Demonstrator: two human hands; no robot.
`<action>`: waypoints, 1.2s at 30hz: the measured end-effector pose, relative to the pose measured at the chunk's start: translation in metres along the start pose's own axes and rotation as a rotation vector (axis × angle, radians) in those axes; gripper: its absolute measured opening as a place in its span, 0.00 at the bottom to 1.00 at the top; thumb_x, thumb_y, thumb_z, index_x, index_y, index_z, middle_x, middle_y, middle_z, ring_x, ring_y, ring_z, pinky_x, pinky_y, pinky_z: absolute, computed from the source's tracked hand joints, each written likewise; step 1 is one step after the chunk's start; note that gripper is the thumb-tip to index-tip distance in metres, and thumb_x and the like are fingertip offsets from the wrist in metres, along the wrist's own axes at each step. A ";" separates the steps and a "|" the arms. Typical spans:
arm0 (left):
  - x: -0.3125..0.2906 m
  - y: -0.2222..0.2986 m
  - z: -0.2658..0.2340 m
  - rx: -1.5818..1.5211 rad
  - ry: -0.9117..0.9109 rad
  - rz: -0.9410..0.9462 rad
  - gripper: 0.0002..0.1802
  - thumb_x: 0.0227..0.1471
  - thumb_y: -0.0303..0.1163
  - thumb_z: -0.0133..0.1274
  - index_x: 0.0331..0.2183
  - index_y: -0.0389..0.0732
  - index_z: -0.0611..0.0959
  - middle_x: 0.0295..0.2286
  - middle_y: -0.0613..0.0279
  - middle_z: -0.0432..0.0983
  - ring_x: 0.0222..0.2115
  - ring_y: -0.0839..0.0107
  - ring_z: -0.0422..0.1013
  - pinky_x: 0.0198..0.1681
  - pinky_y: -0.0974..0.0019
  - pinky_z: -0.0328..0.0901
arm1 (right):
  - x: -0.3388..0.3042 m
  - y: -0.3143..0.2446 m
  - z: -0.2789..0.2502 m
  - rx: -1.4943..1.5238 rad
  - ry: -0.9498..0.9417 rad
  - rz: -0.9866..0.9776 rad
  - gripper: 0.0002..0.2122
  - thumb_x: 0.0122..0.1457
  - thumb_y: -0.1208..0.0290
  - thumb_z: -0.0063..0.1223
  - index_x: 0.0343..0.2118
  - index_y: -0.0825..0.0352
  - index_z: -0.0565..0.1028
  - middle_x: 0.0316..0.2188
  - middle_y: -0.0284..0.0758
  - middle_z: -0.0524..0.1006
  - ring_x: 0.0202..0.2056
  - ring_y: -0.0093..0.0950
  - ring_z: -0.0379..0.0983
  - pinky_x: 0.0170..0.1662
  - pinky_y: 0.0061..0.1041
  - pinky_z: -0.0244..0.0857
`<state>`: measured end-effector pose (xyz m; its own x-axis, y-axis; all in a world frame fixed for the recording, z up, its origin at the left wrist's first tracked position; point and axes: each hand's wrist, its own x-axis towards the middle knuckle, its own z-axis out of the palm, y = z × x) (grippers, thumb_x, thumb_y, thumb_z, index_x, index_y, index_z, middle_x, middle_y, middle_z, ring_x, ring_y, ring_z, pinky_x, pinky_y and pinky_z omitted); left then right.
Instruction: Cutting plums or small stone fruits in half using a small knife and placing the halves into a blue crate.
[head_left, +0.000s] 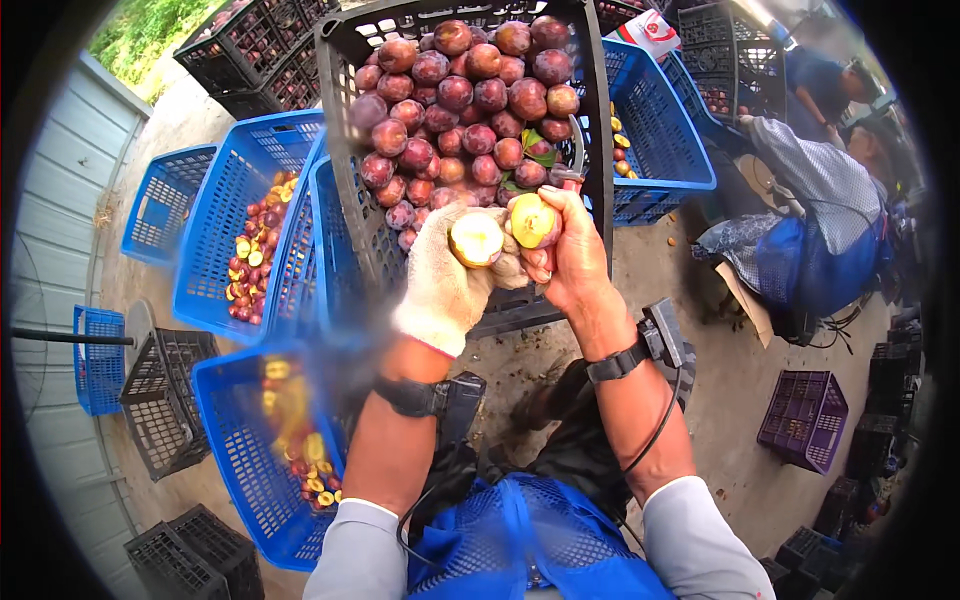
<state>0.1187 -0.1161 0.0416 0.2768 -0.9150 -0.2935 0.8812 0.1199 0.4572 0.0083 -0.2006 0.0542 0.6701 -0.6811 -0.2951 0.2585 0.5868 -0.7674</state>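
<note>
My left hand [440, 270], in a pale knit glove, is closed round a plum half [476, 240] whose cut yellow face is turned up. Close beside it, my bare right hand [575, 245] grips another plum half [534, 221], also yellow inside. A small curved knife [577, 150] with a reddish handle sticks up from the right hand, its blade pointing away from me. Both hands are over the near end of a black crate [597, 110] heaped with whole red plums [455, 95]. A few green leaves [538, 150] lie among the plums on the right.
Blue crates stand left, one [190, 270] with cut plums, another [215, 400] nearer me. A further blue crate [665, 185] is at the right. Stacked black crates [225, 60] are behind. A person [820, 210] sits at right, near a purple crate [805, 420].
</note>
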 end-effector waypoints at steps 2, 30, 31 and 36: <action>-0.005 -0.008 0.002 0.123 0.044 0.091 0.20 0.56 0.43 0.42 0.35 0.37 0.80 0.33 0.57 0.77 0.34 0.63 0.73 0.35 0.57 0.70 | -0.009 -0.011 0.006 -0.101 0.068 -0.087 0.13 0.58 0.61 0.46 0.23 0.65 0.73 0.11 0.27 0.67 0.08 0.16 0.58 0.10 0.16 0.49; -0.013 0.007 -0.007 0.565 -0.006 0.627 0.21 0.61 0.46 0.39 0.46 0.40 0.72 0.35 0.65 0.69 0.38 0.75 0.66 0.44 0.69 0.62 | -0.018 0.034 0.065 -0.571 0.077 -0.678 0.12 0.51 0.63 0.59 0.31 0.67 0.74 0.21 0.29 0.71 0.24 0.17 0.64 0.29 0.23 0.62; -0.007 0.008 -0.008 0.535 -0.030 0.622 0.22 0.61 0.46 0.38 0.46 0.39 0.72 0.37 0.63 0.70 0.40 0.73 0.67 0.46 0.67 0.62 | -0.021 0.033 0.063 -0.592 0.127 -0.700 0.12 0.50 0.63 0.60 0.30 0.68 0.75 0.21 0.30 0.71 0.25 0.18 0.64 0.30 0.25 0.62; -0.011 0.008 -0.010 0.162 -0.131 0.400 0.26 0.60 0.50 0.38 0.46 0.37 0.73 0.39 0.58 0.73 0.40 0.65 0.69 0.46 0.61 0.63 | -0.011 0.053 0.039 -0.736 0.114 -0.782 0.15 0.50 0.61 0.61 0.21 0.67 0.69 0.16 0.34 0.64 0.21 0.22 0.59 0.26 0.28 0.57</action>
<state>0.1265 -0.1009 0.0406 0.5234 -0.8513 0.0370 0.6405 0.4217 0.6418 0.0417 -0.1448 0.0385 0.4228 -0.8117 0.4030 0.0793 -0.4099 -0.9087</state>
